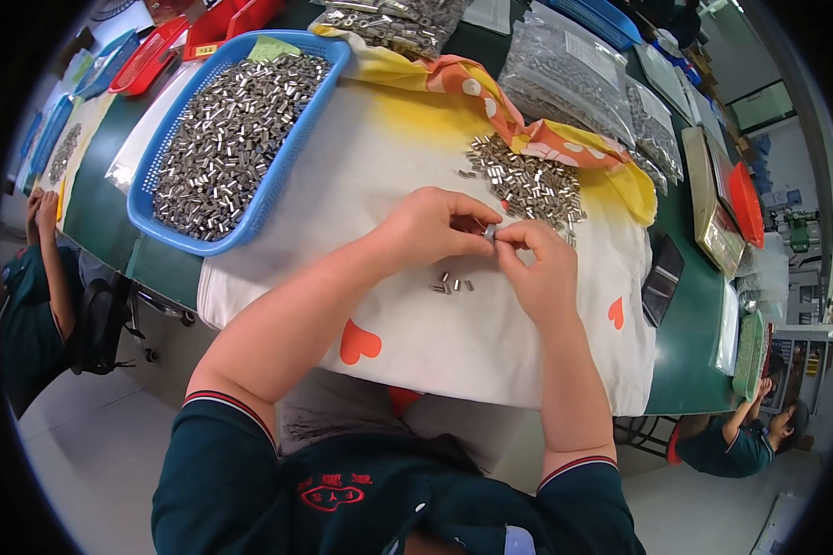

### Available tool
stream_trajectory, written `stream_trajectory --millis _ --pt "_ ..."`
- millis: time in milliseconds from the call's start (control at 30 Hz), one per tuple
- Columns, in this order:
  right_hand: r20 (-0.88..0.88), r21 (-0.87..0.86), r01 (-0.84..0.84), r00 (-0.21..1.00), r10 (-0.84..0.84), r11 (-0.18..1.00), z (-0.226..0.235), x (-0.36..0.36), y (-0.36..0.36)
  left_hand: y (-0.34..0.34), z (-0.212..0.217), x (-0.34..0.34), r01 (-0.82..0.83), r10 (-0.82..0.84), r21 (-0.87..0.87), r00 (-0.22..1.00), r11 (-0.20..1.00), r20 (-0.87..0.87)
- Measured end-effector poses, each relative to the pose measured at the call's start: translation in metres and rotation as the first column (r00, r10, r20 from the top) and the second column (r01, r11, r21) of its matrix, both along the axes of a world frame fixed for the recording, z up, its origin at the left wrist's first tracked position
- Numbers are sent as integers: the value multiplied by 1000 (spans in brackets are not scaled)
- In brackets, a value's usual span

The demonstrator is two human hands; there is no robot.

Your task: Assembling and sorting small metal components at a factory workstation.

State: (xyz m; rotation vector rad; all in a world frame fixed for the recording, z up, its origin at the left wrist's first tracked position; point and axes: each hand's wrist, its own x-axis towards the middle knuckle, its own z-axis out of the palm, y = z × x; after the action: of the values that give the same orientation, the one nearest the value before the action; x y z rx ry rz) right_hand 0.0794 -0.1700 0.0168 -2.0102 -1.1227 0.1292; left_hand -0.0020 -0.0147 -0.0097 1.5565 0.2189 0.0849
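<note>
My left hand [438, 222] and my right hand [539, 265] meet over a white cloth [453, 342]. Pinched between their fingertips is a small grey metal piece [490, 232]; its exact kind is too small to make out. Just beyond my fingers lies a loose pile of short silver metal cylinders [528, 180]. Several more loose cylinders [453, 284] rest on the cloth below my left hand. To the left, a blue plastic basket [139, 199] holds a deep heap of similar cylinders [236, 139].
A yellow and orange cloth edge [467, 79] is bunched behind the pile. Clear bags of metal parts [565, 79] stand at the back right. A dark flat phone-like object [663, 280] lies on the green table [690, 370]. Other people sit at far left and far right.
</note>
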Motion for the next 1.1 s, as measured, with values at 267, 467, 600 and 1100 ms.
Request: stream_trajectory --millis 267,467,600,1100 --pt "-230 89 1 973 20 996 -1 9 -9 -3 2 4 34 -34 -1 996 999 82" --pt "-333 61 -19 942 39 998 -3 4 0 6 12 -5 82 -78 83 996 993 -44" --pt "-384 88 50 923 -12 995 -9 13 -2 7 13 -4 113 -111 56 993 992 -44" --pt "-305 310 236 942 -139 921 -22 37 -1 -25 22 -29 18 -17 473 1000 881 -7"
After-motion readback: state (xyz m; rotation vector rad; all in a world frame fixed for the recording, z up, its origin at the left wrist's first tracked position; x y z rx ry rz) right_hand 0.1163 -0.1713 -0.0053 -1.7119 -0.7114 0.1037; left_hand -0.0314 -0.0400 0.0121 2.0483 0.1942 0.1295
